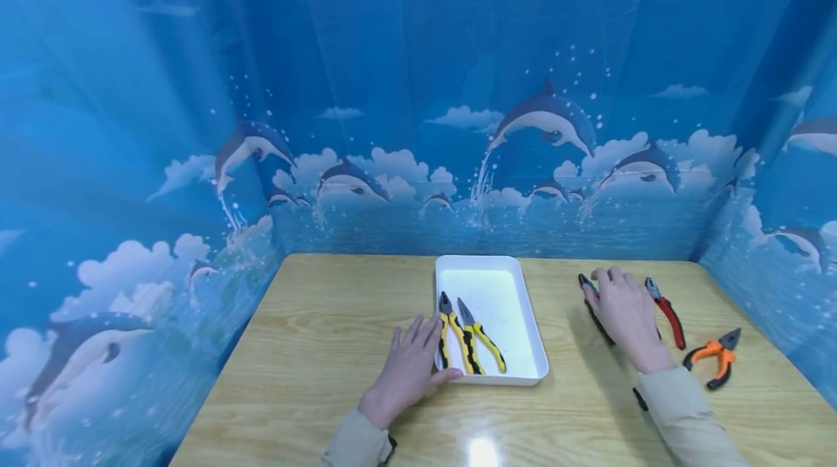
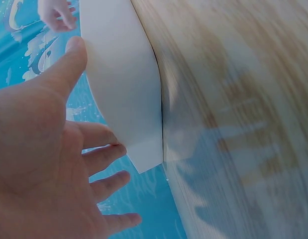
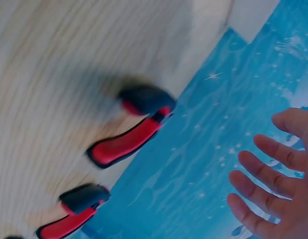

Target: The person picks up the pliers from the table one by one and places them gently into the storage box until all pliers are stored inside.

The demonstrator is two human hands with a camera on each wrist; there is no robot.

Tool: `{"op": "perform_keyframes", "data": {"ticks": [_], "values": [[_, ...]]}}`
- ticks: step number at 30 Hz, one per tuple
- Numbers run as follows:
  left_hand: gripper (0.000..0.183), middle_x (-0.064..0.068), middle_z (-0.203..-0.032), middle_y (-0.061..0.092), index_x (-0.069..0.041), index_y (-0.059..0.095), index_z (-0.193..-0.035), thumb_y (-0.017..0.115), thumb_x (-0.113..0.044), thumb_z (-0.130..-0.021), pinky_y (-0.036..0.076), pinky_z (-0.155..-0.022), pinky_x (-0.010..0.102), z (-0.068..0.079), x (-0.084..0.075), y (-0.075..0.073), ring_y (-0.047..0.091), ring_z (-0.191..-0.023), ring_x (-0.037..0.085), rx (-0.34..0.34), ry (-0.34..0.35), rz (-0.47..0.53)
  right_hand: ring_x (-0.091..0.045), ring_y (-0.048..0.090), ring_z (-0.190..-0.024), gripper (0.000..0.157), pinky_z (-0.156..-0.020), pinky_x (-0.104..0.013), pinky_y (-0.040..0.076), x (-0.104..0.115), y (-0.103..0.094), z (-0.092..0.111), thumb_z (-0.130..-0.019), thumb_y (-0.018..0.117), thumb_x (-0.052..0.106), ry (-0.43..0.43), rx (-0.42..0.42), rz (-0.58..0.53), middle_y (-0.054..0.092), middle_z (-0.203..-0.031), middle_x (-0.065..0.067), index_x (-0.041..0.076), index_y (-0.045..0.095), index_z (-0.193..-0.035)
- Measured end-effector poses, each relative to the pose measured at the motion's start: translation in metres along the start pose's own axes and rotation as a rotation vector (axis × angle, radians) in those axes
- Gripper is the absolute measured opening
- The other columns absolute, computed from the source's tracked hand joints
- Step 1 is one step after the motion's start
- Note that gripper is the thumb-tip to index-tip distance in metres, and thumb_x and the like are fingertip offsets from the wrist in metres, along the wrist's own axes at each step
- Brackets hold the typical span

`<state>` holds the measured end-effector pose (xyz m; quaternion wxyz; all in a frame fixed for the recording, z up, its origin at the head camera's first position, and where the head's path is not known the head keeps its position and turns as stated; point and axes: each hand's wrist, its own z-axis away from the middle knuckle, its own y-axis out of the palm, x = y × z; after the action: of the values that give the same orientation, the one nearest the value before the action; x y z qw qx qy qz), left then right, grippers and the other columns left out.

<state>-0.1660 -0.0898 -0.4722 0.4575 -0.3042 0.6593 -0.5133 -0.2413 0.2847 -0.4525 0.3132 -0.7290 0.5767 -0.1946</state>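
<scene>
My left hand (image 1: 407, 365) lies at the near left corner of a white tray (image 1: 506, 285), its fingers spread. In the left wrist view, the thumb and fingertips of that hand (image 2: 54, 149) touch the tray's rim. Inside the tray are two pliers with yellow and black handles: blunt-nosed pliers (image 1: 453, 322) and long-nose pliers (image 1: 469, 318). To the right, my right hand (image 1: 625, 314) hovers above red-and-black pliers (image 1: 584, 282), partly hiding them. The right wrist view shows its fingers loosely bent and apart from the red-handled pliers (image 3: 126, 142) there.
Beyond my right hand lie other red-handled pliers (image 1: 670, 318). Pliers with orange and black handles (image 1: 719, 356) are nearer the table's right edge. A blue dolphin-print curtain (image 1: 418, 89) closes off the back and sides of the wooden table (image 1: 327, 307).
</scene>
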Motion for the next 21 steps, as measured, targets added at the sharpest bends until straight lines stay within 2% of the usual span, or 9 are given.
{"op": "perform_keyframes", "data": {"ticks": [6,9,12,17,21], "values": [[0.092,0.015,-0.164,0.03,0.0,0.035,-0.155,0.06,-0.062,-0.092,0.021,-0.119,0.068,-0.001,-0.001,-0.001,0.026,-0.151,0.04,-0.005,0.014,-0.01,-0.03,0.047,-0.05,0.039,-0.035,-0.034,0.031,-0.017,0.01,0.009,-0.077,0.088,0.018,-0.015,0.101,0.086,0.056,-0.071,-0.019,-0.006,0.06,-0.089],[0.092,0.015,-0.165,0.028,-0.001,0.034,-0.156,0.059,-0.062,-0.092,0.02,-0.119,0.068,0.0,-0.001,-0.002,0.025,-0.151,0.04,0.002,0.009,-0.007,-0.026,0.043,-0.047,0.041,-0.034,-0.033,0.029,-0.02,0.016,0.012,-0.078,0.088,0.021,0.001,0.155,0.103,0.051,-0.066,-0.015,-0.005,0.057,-0.083],[0.092,0.015,-0.165,0.027,-0.001,0.033,-0.156,0.058,-0.063,-0.092,0.02,-0.119,0.068,0.0,0.0,-0.001,0.024,-0.151,0.04,0.007,0.008,-0.009,-0.027,0.044,-0.048,0.043,-0.036,-0.036,0.033,-0.023,0.019,0.015,-0.081,0.086,0.024,0.035,0.252,0.12,0.049,-0.066,-0.014,-0.005,0.054,-0.08],[0.092,0.014,-0.165,0.028,-0.002,0.034,-0.156,0.057,-0.064,-0.092,0.021,-0.118,0.068,-0.001,0.0,-0.001,0.025,-0.151,0.04,0.005,0.006,-0.021,-0.03,0.05,-0.052,0.044,-0.041,-0.042,0.042,-0.026,0.021,0.017,-0.088,0.08,0.03,0.101,0.477,0.129,0.052,-0.069,-0.016,-0.006,0.056,-0.08],[0.093,0.014,-0.165,0.028,-0.003,0.033,-0.157,0.056,-0.065,-0.092,0.02,-0.119,0.068,-0.001,0.0,0.0,0.025,-0.151,0.039,0.011,-0.001,-0.019,-0.032,0.053,-0.053,0.046,-0.044,-0.046,0.046,-0.027,0.021,0.015,-0.092,0.075,0.032,0.156,0.588,0.108,0.053,-0.068,-0.016,-0.007,0.056,-0.078]]}}
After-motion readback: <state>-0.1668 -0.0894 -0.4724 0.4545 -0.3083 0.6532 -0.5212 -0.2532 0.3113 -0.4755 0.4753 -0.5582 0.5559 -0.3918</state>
